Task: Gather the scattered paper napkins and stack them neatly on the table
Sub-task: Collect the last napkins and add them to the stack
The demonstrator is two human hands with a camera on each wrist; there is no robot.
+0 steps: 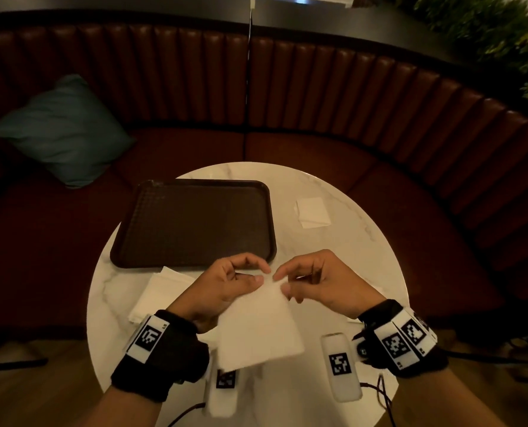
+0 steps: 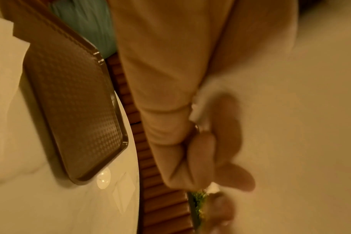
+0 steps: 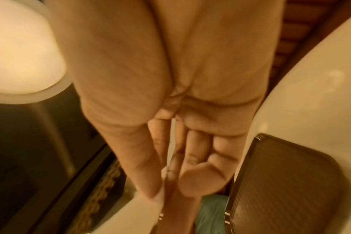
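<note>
In the head view both hands hold one white paper napkin (image 1: 259,328) up over the near middle of the round marble table (image 1: 349,241). My left hand (image 1: 262,274) pinches its top edge between thumb and forefinger. My right hand (image 1: 281,282) pinches the same edge right beside it. The napkin hangs down toward me. A loose pile of napkins (image 1: 157,291) lies on the table at the left, partly hidden by my left wrist. A single napkin (image 1: 313,212) lies flat at the far right. The left wrist view shows my left hand (image 2: 206,142) against the held napkin (image 2: 301,126).
A brown plastic tray (image 1: 194,223) with nothing on it takes up the far left of the table. Two white marker blocks (image 1: 341,365) (image 1: 224,392) with cables lie at the near edge. A curved dark-red bench with a teal cushion (image 1: 62,131) wraps round the table.
</note>
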